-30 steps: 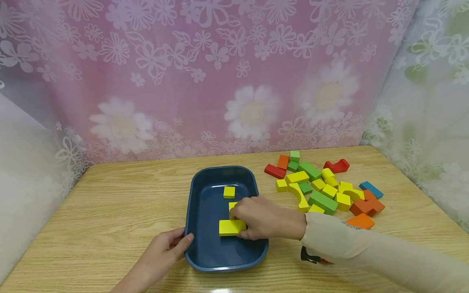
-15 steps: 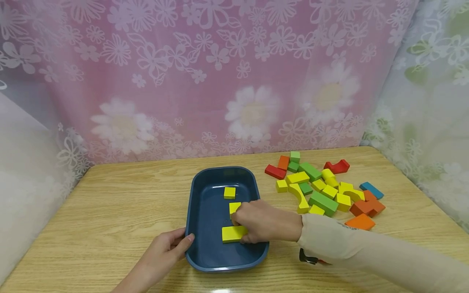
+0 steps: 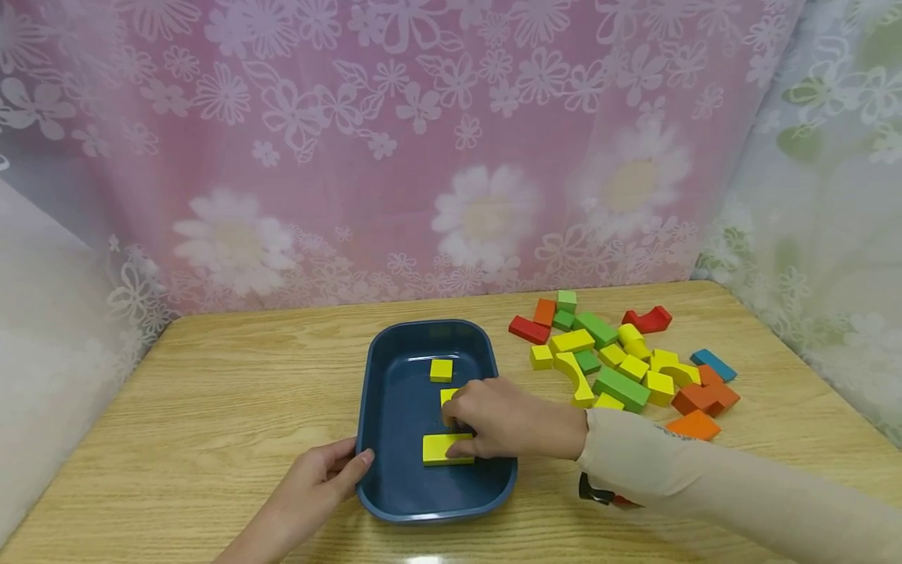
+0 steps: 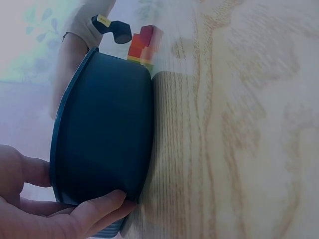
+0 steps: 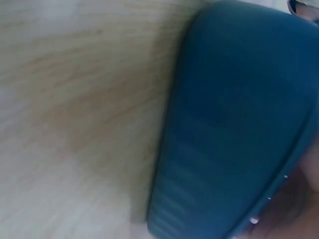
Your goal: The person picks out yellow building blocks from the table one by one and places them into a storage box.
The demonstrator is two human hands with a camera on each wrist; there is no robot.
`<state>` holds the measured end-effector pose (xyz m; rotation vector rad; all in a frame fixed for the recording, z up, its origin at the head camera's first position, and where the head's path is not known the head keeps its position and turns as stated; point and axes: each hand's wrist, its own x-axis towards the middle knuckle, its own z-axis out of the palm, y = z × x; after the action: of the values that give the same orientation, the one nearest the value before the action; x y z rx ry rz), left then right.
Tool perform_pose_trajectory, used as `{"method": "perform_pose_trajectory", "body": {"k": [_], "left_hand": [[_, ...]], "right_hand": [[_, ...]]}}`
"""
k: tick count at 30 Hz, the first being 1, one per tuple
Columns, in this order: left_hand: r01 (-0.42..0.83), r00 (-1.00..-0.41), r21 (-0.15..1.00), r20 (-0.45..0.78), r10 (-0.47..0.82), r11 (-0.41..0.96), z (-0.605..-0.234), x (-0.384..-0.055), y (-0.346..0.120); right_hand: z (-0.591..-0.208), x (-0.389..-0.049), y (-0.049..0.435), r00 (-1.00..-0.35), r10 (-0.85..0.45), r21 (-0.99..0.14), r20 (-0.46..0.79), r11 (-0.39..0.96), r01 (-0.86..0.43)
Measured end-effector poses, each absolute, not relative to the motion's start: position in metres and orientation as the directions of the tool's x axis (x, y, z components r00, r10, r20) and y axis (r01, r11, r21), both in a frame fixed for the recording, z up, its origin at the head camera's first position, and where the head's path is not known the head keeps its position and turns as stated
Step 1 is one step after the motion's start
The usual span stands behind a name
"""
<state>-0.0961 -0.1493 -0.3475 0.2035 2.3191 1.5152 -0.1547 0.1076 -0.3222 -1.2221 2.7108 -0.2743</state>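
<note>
A dark blue rectangular tray with rounded corners stands on the table. My left hand grips its left side, thumb over the rim and fingers against the outer wall, as the left wrist view also shows. Inside lie a small yellow block, a second yellow block partly hidden by my right hand, and a long yellow block. The right hand reaches over the right rim, fingers bent beside the second block, thumb over the long block's top. The right wrist view mostly shows the tray's outer wall.
Right of the tray, many loose wooden blocks lie spread: yellow, a green block, a red arch, an orange block and a blue block. The right forearm passes in front of them. A floral curtain hangs behind the wooden table.
The long yellow block has slid slightly toward the tray's near end. My right thumb has shifted from the block's front side to over its top. The left hand stays put.
</note>
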Motion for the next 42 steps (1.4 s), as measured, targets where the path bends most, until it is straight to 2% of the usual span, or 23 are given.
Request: {"method": "perform_pose_trajectory", "body": {"k": [7, 11, 16, 26, 34, 42], "left_hand": [[-0.085, -0.927, 0.901, -0.228, 0.297, 0.426, -0.347, -0.095, -0.149], [-0.087, -0.927, 0.9, -0.23, 0.296, 0.426, -0.348, -0.096, -0.149], [-0.093, -0.93, 0.898, -0.232, 0.284, 0.431, -0.348, -0.095, -0.149], [-0.098, -0.935, 0.895, -0.233, 0.269, 0.436, -0.347, -0.096, -0.15], [-0.087, -0.931, 0.903, -0.224, 0.287, 0.422, -0.348, -0.095, -0.149], [-0.09, -0.933, 0.901, -0.226, 0.282, 0.425, -0.349, -0.095, -0.148]], "right_hand": [[-0.306, -0.161, 0.14, -0.706, -0.682, -0.319, 0.191, 0.637, -0.702], [-0.3, -0.166, 0.168, -0.749, -0.609, -0.35, 0.261, 0.663, -0.661], [-0.302, -0.174, 0.209, -0.834, -0.513, -0.353, 0.205, 0.756, -0.552], [-0.314, -0.201, 0.285, -0.937, -0.329, -0.154, 0.117, 0.926, -0.345], [-0.318, -0.211, 0.313, -0.977, -0.21, -0.089, 0.037, 0.973, -0.212], [-0.323, -0.214, 0.324, -0.982, -0.164, -0.111, -0.095, 0.982, -0.154]]}}
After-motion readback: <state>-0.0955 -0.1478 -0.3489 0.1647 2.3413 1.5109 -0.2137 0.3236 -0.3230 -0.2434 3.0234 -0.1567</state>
